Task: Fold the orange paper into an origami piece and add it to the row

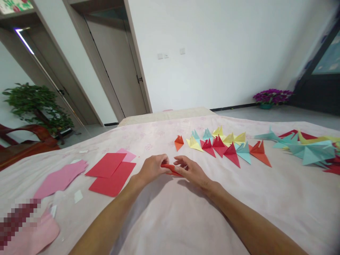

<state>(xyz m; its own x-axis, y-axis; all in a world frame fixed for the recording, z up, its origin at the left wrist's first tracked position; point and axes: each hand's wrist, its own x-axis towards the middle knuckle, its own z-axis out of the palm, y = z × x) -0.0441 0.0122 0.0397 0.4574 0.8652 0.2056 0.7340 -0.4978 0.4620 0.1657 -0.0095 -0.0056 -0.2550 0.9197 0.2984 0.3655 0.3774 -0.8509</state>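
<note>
Between my two hands is a small folded piece of orange-red paper (172, 168), held just above the cloth. My left hand (154, 166) pinches its left end with curled fingers. At the right end, my right hand (190, 169) grips it with the thumb along the near side. The fingers partly cover the paper, so its full shape is hidden. Beyond my hands stands a small orange paper crane (179, 142). To the right of it, several red, yellow, blue and orange paper cranes (219, 144) stand in rows.
Red paper sheets (113, 180) lie left of my hands, beside pink sheets (61, 177) and small white scraps (78, 196). At far right is a heap of larger folded cranes (310, 150). A pale patterned cloth (175, 219) covers the table. A wooden chair (29, 140) stands at left.
</note>
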